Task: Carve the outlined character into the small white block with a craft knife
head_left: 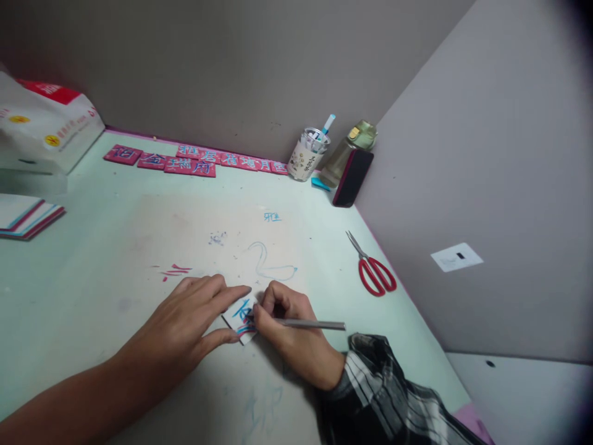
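Note:
My left hand [199,315] holds a small white square card [237,314] down against the mat, its thumb and fingers at the card's edges. Blue strokes of a written character show on the card, with some red near its lower edge. My right hand [290,327] is closed round a slim silver craft knife [315,324], its tip at the card's right part. The blade is largely hidden by the fingers. Left of the card lie thin red scraps [176,271]. The beige mat [152,235] bears a blue bird-like outline and other marks.
Scissors [377,276] with red handles lie at the right. Behind stand a cup of pens [303,159], a bottle [336,164] and a leaning phone [353,178]. Red character tiles [189,167] line the back. A bag [50,127] and stacked sheets [28,216] are at the left.

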The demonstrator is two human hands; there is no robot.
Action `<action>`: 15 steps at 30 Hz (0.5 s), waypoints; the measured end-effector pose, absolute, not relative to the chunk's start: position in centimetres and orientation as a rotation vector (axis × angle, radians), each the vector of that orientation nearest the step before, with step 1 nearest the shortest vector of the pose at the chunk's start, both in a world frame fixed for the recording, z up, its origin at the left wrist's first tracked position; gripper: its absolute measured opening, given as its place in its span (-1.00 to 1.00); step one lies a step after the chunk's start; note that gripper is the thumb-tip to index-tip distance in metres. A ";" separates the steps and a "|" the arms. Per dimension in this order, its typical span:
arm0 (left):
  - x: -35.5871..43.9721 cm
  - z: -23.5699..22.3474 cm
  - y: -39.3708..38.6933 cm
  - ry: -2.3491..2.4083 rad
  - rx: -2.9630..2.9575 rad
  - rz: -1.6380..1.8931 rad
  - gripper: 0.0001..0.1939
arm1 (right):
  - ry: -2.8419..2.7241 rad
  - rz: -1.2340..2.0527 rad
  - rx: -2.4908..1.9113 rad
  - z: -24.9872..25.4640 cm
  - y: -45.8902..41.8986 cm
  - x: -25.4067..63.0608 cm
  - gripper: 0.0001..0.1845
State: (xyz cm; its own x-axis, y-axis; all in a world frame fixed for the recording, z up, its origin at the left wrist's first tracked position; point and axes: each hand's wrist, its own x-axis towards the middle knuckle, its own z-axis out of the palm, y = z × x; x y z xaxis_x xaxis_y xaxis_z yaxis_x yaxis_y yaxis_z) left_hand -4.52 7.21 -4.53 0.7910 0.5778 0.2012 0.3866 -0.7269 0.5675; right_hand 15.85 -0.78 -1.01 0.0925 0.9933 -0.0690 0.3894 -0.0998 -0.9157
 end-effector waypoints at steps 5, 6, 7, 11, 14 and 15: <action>-4.3 -4.4 7.1 0.753 2.437 0.484 -0.58 | -1.876 0.476 -1.426 -1.8 -1.1 16.1 -0.74; -4.3 -4.4 7.1 0.753 2.430 0.479 -0.59 | -2.014 0.326 -1.354 -2.0 -1.1 16.3 -0.75; -4.3 -4.5 7.0 0.753 2.425 0.480 -0.60 | -2.143 0.179 -1.283 -2.1 -1.1 16.4 -0.75; -4.3 -4.7 7.0 0.760 2.432 0.546 -0.62 | -2.409 -0.197 -1.038 -2.0 -0.8 16.6 -0.72; -4.3 -4.6 7.0 0.772 2.432 0.556 -0.62 | -2.241 0.058 -1.161 -1.6 -0.6 16.5 -0.73; -4.3 -4.6 7.0 0.779 2.429 0.548 -0.61 | -2.105 0.252 -1.267 -1.5 -0.6 16.5 -0.72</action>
